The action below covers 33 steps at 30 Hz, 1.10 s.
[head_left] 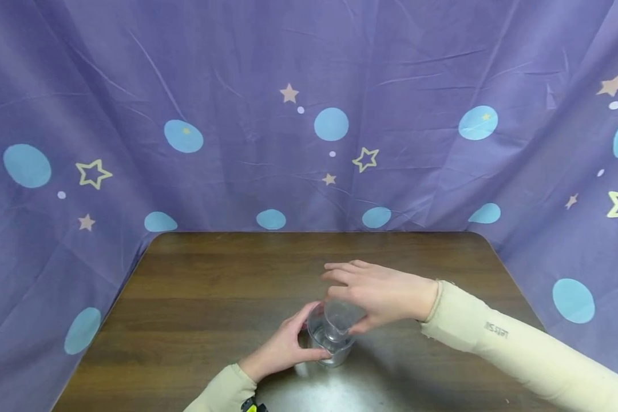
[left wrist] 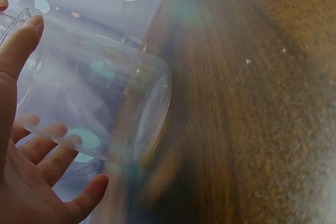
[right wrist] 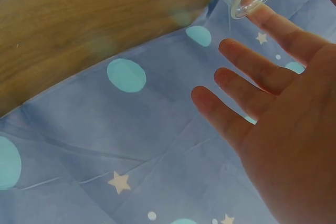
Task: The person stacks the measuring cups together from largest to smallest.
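Note:
Low at the middle of the head view, my left hand (head_left: 280, 349) grips a large clear beaker (head_left: 336, 361), thumb on one side and fingers on the other, near the rim. Printed marks, with a 100 among them, show on its wall in the left wrist view. From the right, my right hand (head_left: 378, 290) pinches a smaller clear beaker (head_left: 344, 313) between thumb and index finger. This one is tilted, its lower end overlapping the large beaker's mouth. The right wrist view shows my index fingertip at the small beaker's edge (right wrist: 239, 9), with the other fingers stretched out.
A brown wooden table (head_left: 211, 274) lies under both hands. Purple cloth (head_left: 237, 114) with stars and blue dots hangs behind it and along both sides. A bright reflection lies on the table near its front.

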Tool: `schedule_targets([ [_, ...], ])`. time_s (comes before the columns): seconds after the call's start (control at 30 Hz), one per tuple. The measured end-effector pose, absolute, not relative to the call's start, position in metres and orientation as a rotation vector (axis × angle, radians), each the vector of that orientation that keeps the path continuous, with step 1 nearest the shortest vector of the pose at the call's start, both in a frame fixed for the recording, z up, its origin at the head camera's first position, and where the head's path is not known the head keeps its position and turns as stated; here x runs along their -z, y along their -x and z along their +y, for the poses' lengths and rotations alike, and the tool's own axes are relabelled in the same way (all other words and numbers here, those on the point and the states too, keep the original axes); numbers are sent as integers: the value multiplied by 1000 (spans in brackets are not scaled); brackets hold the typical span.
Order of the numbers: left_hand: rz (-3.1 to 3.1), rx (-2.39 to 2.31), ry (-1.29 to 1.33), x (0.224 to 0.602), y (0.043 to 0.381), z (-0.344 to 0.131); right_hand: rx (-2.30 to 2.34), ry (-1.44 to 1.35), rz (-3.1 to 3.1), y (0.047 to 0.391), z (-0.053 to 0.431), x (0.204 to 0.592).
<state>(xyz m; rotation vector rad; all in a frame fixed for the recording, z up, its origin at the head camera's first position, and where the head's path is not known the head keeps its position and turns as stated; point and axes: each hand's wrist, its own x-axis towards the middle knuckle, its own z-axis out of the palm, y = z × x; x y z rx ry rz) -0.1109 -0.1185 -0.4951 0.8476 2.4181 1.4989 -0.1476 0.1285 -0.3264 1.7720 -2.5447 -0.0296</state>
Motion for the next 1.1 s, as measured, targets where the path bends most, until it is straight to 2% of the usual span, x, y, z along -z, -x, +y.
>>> schedule_targets([
  [1.1, 2429, -1437, -813, 496, 112, -120, 204, -1816, -2637, 155, 108, 360],
])
